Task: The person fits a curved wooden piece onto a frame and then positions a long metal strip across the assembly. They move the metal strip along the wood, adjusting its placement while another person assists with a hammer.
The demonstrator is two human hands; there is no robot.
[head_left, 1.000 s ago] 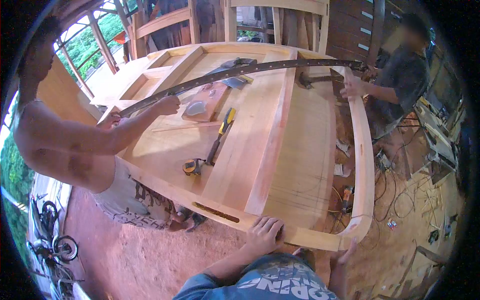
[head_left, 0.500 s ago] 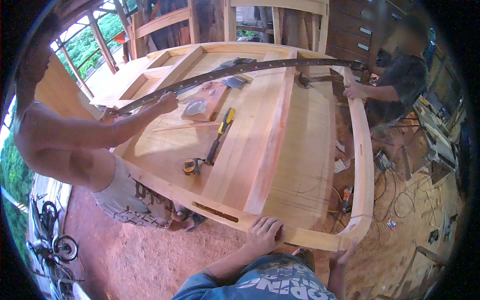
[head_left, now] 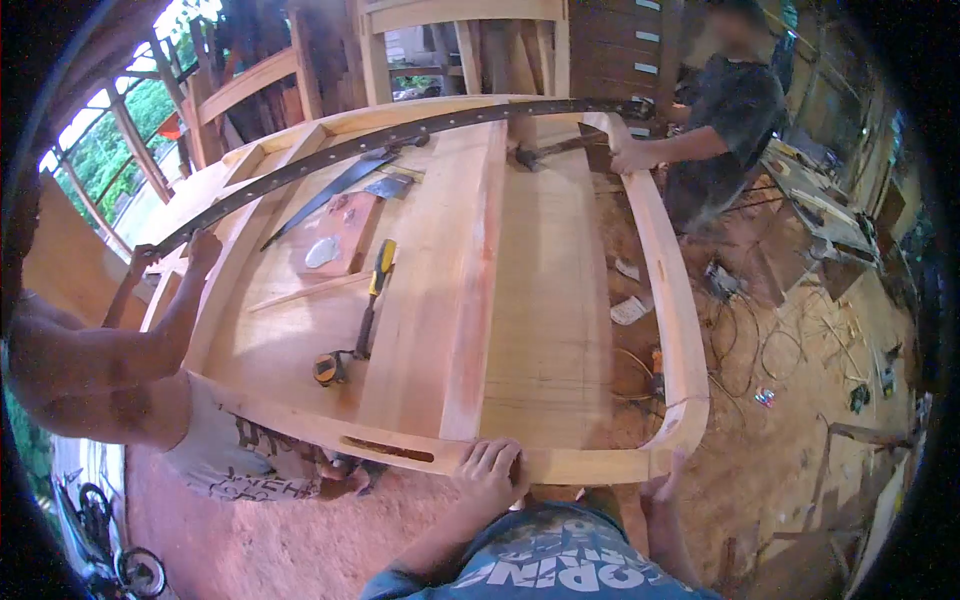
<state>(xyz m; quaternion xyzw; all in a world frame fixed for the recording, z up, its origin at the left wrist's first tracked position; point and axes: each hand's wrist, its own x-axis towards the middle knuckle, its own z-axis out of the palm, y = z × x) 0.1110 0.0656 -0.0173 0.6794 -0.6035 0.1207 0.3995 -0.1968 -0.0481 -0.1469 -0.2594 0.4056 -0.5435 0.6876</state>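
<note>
My left hand (head_left: 489,474) is closed over the near rail of a large wooden frame (head_left: 590,465), fingers curled across its top, beside a long slot cut in the rail. At the rounded near-right corner, my right hand (head_left: 660,484) touches the frame from below; its fingers are mostly hidden. Inside the frame lie a chisel (head_left: 381,268) with a yellow and black handle, a tape measure (head_left: 328,368), a handsaw (head_left: 330,195), a reddish wood block (head_left: 350,225) and a hammer (head_left: 560,148).
A co-worker at left holds a long dark strip with holes (head_left: 300,172) lying across the frame's far side. Another co-worker at right rests a hand (head_left: 632,155) on the right rail. Cables and scraps litter the floor (head_left: 790,350). A motorcycle (head_left: 105,535) stands lower left.
The view has swung right, so the frame and tools sit further left. The left co-worker's two hands now show at the strip's near end. My hands keep their places on the frame.
</note>
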